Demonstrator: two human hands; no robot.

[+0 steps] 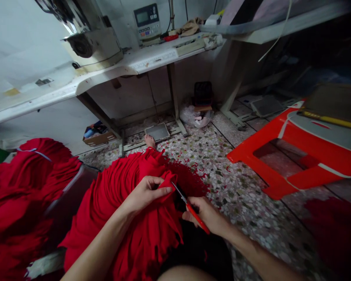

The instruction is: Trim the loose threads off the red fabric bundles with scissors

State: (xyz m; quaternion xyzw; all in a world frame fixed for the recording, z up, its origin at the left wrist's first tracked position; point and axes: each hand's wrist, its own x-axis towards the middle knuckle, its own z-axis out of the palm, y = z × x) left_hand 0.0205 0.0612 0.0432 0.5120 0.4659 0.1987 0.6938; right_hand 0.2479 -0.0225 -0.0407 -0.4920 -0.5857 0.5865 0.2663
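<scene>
A large heap of layered red fabric (117,191) lies over my lap. My left hand (149,191) pinches a fold of it between thumb and fingers. Red-handled scissors (197,217) are in my right hand (203,212), with the blades pointing up and left to the edge of the fold beside my left fingertips. Whether the blades are parted is too small to tell. Red scraps (190,175) lie scattered on the floor just beyond the fabric.
More red fabric (23,195) fills a container at the left. A sewing machine (93,47) stands on a white table (152,62) ahead. An orange-red stool (251,156) is at the right. My bare foot (149,141) is near a pedal (157,132).
</scene>
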